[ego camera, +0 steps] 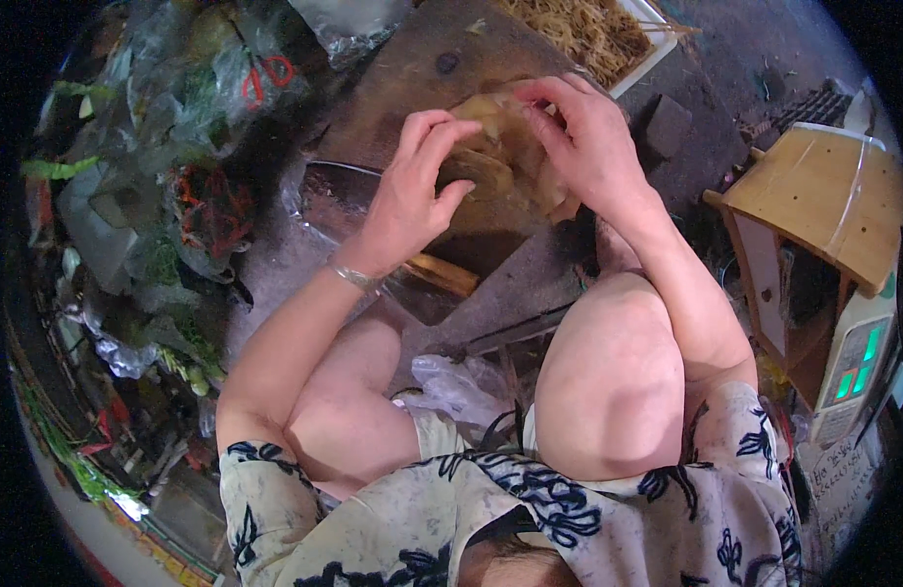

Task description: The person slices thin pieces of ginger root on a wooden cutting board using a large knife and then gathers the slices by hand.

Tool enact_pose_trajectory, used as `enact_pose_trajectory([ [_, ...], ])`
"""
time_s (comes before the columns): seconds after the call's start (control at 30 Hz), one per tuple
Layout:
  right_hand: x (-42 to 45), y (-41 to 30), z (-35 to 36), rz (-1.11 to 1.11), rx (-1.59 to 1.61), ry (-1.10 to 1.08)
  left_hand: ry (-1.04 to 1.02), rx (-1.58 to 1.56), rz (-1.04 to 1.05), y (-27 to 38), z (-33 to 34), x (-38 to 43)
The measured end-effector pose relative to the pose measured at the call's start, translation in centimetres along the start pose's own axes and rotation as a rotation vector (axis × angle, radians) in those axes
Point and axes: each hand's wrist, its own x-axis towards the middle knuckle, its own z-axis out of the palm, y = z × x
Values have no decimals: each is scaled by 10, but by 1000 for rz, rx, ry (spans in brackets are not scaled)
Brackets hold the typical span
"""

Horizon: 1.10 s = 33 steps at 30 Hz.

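Note:
A pile of thin, yellowish translucent sheets (488, 183) lies on a dark wooden board (392, 95) before my knees. My left hand (422, 183) hovers at the pile's left side, thumb and fingers apart with nothing between them. At the far right of the pile is my right hand (587, 136), its thumb and index fingertips close together against the sheets. Whether they pinch one is not clear. Beneath my left wrist lies a broad-bladed knife with a wooden handle (445, 274), partly hidden by that hand.
A white tray (668, 51) of pale shreds stands beyond the board. Plastic bags (202, 95) crowd the left, one holding red items (213, 209). At right are a wooden box (811, 205) and a digital scale (855, 367). A white plastic bag (455, 385) lies between my legs.

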Motion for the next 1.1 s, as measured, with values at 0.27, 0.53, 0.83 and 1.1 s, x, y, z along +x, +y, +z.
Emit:
enact_pose_trajectory([
  [0.27,-6,2,3,23,-177,-123,-34,101,-38,0,3,7],
  [0.53,-7,13,1,114,285,-196,-25,85,-16,-8,4,3],
  [0.83,-27,13,-40,444,754,-1,0,253,32,-7,3,0],
  [1.1,-36,16,-30,485,894,-247,-138,273,73,-2,-9,5],
])
